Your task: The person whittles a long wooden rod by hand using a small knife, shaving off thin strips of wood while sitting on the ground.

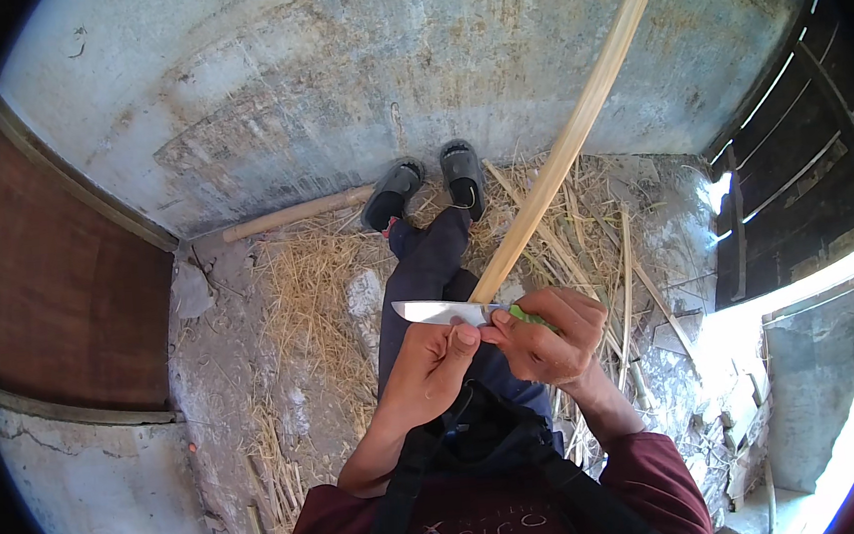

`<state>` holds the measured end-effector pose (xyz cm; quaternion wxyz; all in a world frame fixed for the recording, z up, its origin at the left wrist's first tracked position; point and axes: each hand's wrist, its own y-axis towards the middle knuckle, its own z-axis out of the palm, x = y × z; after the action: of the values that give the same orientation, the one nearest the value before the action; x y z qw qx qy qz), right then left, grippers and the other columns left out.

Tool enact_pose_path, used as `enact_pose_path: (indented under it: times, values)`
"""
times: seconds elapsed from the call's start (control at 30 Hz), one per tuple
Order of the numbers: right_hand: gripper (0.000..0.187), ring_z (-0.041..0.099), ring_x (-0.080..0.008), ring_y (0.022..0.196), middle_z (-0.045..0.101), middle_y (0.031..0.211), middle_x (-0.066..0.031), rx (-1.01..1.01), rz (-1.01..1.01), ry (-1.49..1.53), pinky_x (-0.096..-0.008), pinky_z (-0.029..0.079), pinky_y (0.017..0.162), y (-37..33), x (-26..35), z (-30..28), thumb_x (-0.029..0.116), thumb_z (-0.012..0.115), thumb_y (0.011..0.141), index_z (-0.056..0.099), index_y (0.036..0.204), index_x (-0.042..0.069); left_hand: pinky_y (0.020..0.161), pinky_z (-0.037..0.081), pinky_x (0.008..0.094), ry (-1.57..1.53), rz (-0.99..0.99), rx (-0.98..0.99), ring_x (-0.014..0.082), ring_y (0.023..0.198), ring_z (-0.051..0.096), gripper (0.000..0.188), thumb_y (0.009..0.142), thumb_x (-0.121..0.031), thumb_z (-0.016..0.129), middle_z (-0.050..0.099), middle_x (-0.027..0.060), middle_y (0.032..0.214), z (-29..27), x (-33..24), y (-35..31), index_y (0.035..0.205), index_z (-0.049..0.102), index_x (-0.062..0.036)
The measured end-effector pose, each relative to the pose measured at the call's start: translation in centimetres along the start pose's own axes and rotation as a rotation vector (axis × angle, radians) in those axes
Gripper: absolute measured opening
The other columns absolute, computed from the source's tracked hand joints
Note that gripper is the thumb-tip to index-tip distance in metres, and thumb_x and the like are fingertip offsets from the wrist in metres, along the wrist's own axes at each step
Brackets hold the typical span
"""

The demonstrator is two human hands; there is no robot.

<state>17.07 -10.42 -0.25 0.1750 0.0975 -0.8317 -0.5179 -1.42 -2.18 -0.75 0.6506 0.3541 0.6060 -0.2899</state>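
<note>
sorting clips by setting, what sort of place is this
Probably a rough outdoor work corner, maybe a yard or shed where cane is split. A stained concrete wall, straw and shavings on the bare ground, and a long cane that both hands work with a knife point that way.

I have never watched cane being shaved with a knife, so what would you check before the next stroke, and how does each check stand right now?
1. Right hand grips the knife's green handle: ok.
2. Blade lies across the cane's lower end: ok.
3. Left hand fingers clear of the cutting edge: not ok, the thumb sits right under the blade.
4. Which blade side is sharp: cannot tell.
5. Legs out of the blade's path: not ok, they lie directly beneath.
6. Cane's far end free: cannot tell, it leaves the picture.
</note>
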Motion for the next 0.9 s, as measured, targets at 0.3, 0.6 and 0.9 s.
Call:
enact_pose_path:
  times: [0.3, 0.6, 0.9]
  values:
    - [0.034, 0.059, -0.0156, 0.054, 0.063, 0.073, 0.0023, -0.007, -0.008, -0.015, -0.0299, 0.040, 0.046, 0.2, -0.2, -0.2, 0.026, 0.096, 0.076, 0.073, 0.100, 0.018, 0.053, 0.026, 0.0265, 0.049, -0.009, -0.012, 0.0025, 0.060, 0.033, 0.047, 0.112, -0.046, 0.056, 0.042, -0.0078, 0.067, -0.1, -0.3, 0.0, 0.116, 0.071, -0.0015]
    - [0.031, 0.058, -0.0165, 0.052, 0.064, 0.071, 0.0005, -0.107, -0.035, -0.066, -0.0304, 0.039, 0.044, 0.1, -1.3, -0.1, 0.026, 0.096, 0.079, 0.071, 0.096, 0.017, 0.052, 0.028, 0.0320, 0.147, -0.056, -0.011, 0.0063, 0.058, 0.034, 0.034, 0.113, -0.034, 0.060, 0.041, 0.0004, 0.060, -0.4, -0.7, -0.3, 0.117, 0.068, -0.0011]
    - [0.024, 0.062, -0.0185, 0.054, 0.067, 0.071, -0.0066, -0.245, 0.070, -0.153, -0.0318, 0.042, 0.046, 1.4, -4.7, -1.5, 0.011, 0.090, 0.085, 0.066, 0.085, 0.006, 0.051, 0.028, 0.0302, 0.141, -0.136, 0.016, 0.0043, 0.059, 0.033, 0.034, 0.113, -0.035, 0.059, 0.039, -0.0018, 0.060, -1.2, 0.9, -1.9, 0.113, 0.065, -0.0019]
